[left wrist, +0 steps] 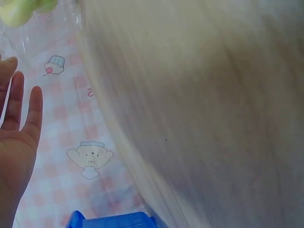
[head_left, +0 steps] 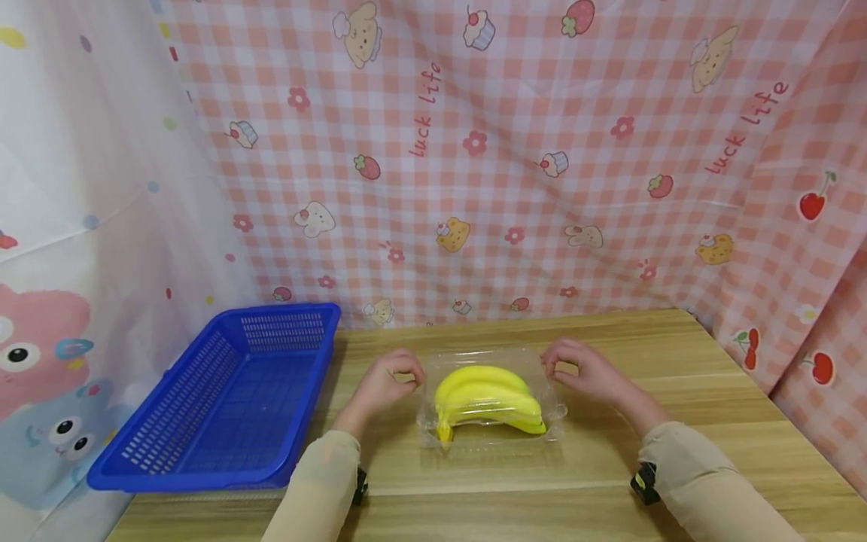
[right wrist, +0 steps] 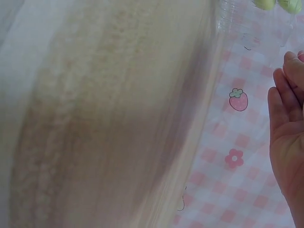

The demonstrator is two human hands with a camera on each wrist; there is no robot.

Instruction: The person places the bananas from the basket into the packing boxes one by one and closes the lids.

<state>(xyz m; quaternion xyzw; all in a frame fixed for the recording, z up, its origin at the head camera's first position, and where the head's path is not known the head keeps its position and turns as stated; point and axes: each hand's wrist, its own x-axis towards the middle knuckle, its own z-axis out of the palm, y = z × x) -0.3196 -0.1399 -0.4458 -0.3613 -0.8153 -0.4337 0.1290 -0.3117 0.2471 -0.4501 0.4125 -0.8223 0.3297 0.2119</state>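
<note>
A clear plastic clamshell box (head_left: 474,358) is in the middle of the wooden table in the head view. Inside it lies a bunch of yellow bananas (head_left: 484,391), seen through the plastic. My left hand (head_left: 387,382) pinches the box's left edge between thumb and forefinger. At the far right corner, my right hand (head_left: 588,370) pinches the plastic in the same way. Both wrist views catch only a corner of the box and banana ends (left wrist: 16,12) (right wrist: 280,4); the fingertips are partly cut off there.
A blue plastic basket (head_left: 271,391) with slotted sides stands on the left of the wooden table (head_left: 488,504). Behind the table hangs a pink checked cloth (head_left: 515,188), and a white printed curtain (head_left: 115,188) hangs at the left.
</note>
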